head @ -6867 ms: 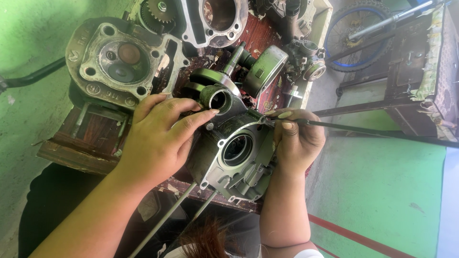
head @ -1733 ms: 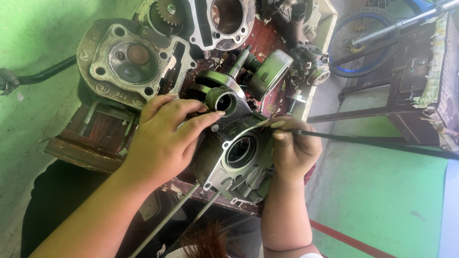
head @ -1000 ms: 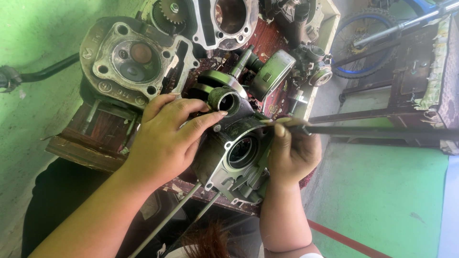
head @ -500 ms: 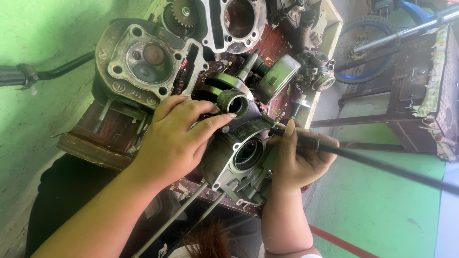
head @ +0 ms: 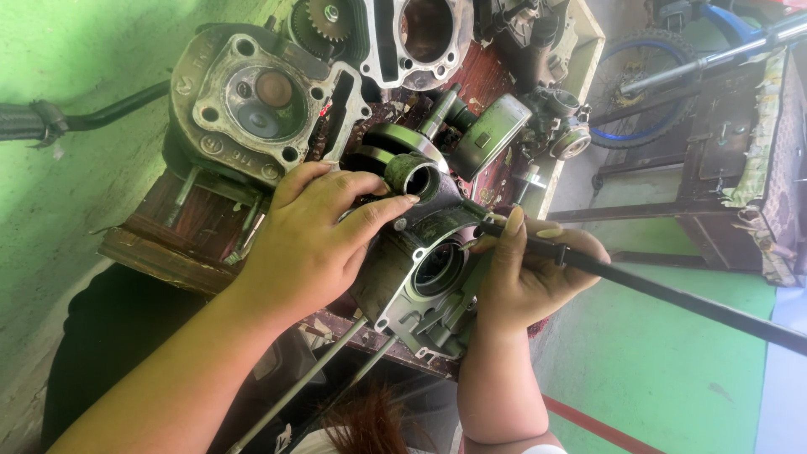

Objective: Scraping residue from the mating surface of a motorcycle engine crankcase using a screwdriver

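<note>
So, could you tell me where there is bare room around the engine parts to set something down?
The wooden tray is crowded: grey cylinder head, cylinder block and crankcase half fill it, with both hands on top. Free patches: green floor right of the right hand, below the dark metal frame, and the green surface left of the cylinder head.

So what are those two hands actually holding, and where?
The right hand grips a long black rod near its tip. The left hand rests on top of the grey engine casing, fingers by its round opening.

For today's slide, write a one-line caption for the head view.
Left hand steadies a grey engine casing while right hand holds a long black rod against it.
</note>
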